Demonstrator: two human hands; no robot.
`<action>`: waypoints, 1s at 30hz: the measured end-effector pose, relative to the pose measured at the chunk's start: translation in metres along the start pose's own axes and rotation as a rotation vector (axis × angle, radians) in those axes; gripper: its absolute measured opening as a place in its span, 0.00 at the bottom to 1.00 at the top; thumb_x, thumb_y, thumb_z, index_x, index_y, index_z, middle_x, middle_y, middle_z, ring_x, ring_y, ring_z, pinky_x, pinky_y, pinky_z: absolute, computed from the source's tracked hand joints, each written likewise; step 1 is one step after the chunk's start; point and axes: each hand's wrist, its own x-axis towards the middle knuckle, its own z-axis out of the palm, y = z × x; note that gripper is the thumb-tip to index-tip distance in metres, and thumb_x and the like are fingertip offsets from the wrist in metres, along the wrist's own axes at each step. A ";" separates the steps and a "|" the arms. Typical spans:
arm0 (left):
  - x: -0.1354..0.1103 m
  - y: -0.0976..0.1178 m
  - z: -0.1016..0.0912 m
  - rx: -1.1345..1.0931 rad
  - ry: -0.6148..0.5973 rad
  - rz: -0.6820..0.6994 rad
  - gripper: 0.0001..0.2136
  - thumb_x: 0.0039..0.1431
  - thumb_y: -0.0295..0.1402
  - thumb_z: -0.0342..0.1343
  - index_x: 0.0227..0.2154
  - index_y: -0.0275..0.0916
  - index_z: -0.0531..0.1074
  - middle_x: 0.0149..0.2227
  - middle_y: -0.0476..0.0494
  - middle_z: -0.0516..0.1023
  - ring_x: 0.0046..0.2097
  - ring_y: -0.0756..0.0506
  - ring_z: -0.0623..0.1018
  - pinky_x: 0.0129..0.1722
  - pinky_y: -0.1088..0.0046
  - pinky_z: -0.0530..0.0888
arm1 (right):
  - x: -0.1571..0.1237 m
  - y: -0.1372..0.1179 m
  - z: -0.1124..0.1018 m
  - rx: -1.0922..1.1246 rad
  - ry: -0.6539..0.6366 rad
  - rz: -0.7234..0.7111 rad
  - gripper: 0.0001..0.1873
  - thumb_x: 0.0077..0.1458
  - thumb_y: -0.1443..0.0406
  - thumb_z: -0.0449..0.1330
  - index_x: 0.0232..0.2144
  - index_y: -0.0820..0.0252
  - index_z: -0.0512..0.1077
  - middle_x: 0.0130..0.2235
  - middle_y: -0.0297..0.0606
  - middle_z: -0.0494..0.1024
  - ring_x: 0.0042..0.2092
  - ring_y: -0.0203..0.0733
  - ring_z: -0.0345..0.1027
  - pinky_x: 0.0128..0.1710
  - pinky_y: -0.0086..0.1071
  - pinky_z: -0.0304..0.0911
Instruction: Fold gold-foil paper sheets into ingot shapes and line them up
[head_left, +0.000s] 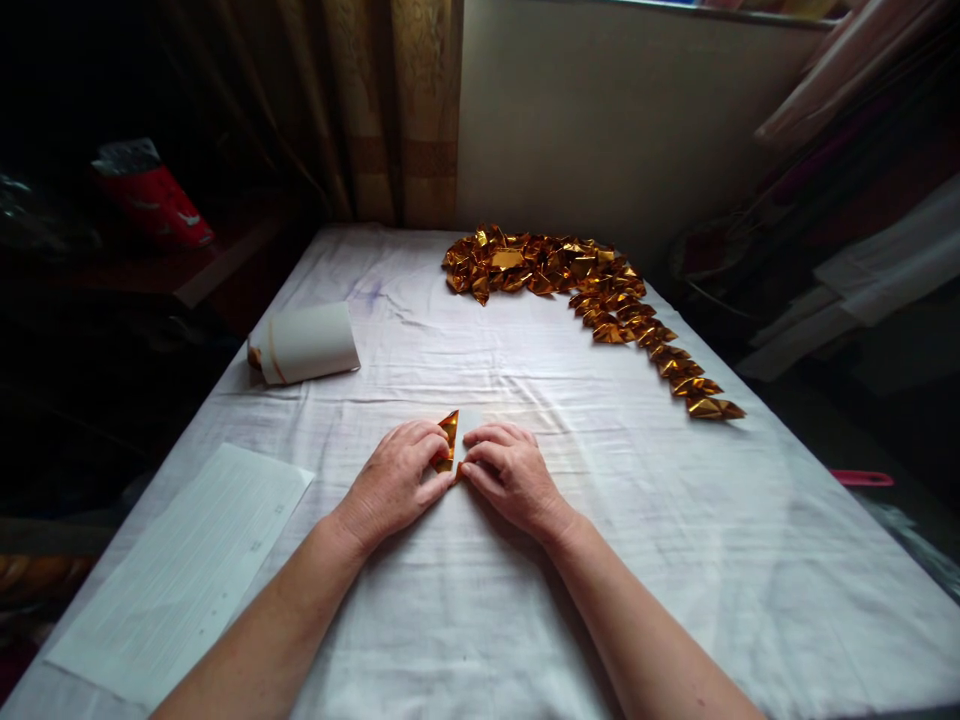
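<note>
Both hands meet over the middle of the white cloth. My left hand point(405, 465) grips a small piece of gold foil paper point(451, 432), folded to a triangular point, with a pale strip showing along its right side. My right hand point(510, 470) has its fingers curled and its thumb and fingertips pinching the right lower edge of the same piece. The fingers hide part of the folds. Beyond the hands lies a pile of folded gold foil pieces point(540, 262), and a chain of them point(671, 365) trails down its right side.
A white-covered table point(750, 560) bears a rolled white sheet with a band point(311, 343) at the left and a lined paper sheet point(187, 575) at the near left. A red container point(154, 200) stands on a side shelf. Curtains point(397, 110) hang behind; clothes point(885, 260) hang at right.
</note>
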 end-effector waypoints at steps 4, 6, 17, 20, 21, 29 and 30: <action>0.000 0.000 -0.001 -0.014 -0.008 0.000 0.04 0.59 0.32 0.59 0.31 0.41 0.69 0.44 0.46 0.76 0.52 0.43 0.73 0.55 0.62 0.69 | 0.000 -0.005 0.002 -0.002 0.003 0.045 0.05 0.55 0.67 0.64 0.27 0.55 0.73 0.42 0.33 0.80 0.47 0.43 0.70 0.50 0.41 0.54; 0.000 0.000 -0.001 -0.029 -0.015 0.002 0.03 0.60 0.32 0.58 0.32 0.41 0.69 0.44 0.46 0.76 0.51 0.44 0.73 0.55 0.62 0.69 | 0.000 -0.006 0.003 -0.006 0.013 0.051 0.05 0.55 0.68 0.64 0.27 0.55 0.73 0.42 0.33 0.80 0.47 0.43 0.70 0.49 0.40 0.54; -0.001 0.001 0.000 -0.045 -0.016 -0.009 0.05 0.61 0.34 0.58 0.31 0.41 0.68 0.43 0.46 0.75 0.50 0.44 0.72 0.54 0.62 0.69 | 0.000 -0.008 0.005 -0.055 0.010 0.055 0.05 0.56 0.67 0.63 0.28 0.54 0.73 0.42 0.33 0.80 0.46 0.42 0.69 0.48 0.39 0.53; 0.000 0.001 0.000 -0.041 -0.009 -0.010 0.06 0.59 0.33 0.59 0.30 0.41 0.68 0.43 0.47 0.75 0.50 0.44 0.73 0.54 0.62 0.69 | 0.000 -0.009 0.005 -0.067 0.010 0.055 0.05 0.57 0.66 0.63 0.29 0.54 0.72 0.42 0.34 0.80 0.46 0.42 0.69 0.49 0.39 0.53; 0.000 0.002 0.000 -0.039 -0.006 -0.010 0.06 0.58 0.32 0.60 0.30 0.41 0.68 0.43 0.47 0.75 0.50 0.44 0.73 0.54 0.62 0.69 | 0.000 -0.009 0.005 -0.070 0.011 0.056 0.05 0.57 0.66 0.63 0.29 0.54 0.72 0.42 0.34 0.80 0.46 0.42 0.69 0.49 0.39 0.53; 0.001 0.006 0.003 -0.006 0.026 -0.048 0.06 0.54 0.30 0.60 0.29 0.42 0.68 0.42 0.47 0.76 0.50 0.43 0.73 0.55 0.61 0.69 | 0.000 -0.012 0.003 -0.060 -0.010 0.088 0.04 0.54 0.65 0.64 0.30 0.55 0.72 0.44 0.35 0.79 0.48 0.44 0.68 0.50 0.40 0.54; 0.001 0.007 0.003 -0.004 0.023 -0.049 0.06 0.54 0.30 0.60 0.29 0.42 0.68 0.42 0.47 0.76 0.50 0.43 0.73 0.54 0.61 0.69 | 0.000 -0.012 0.003 -0.056 -0.013 0.097 0.04 0.54 0.65 0.65 0.31 0.55 0.72 0.44 0.36 0.78 0.49 0.45 0.68 0.51 0.40 0.54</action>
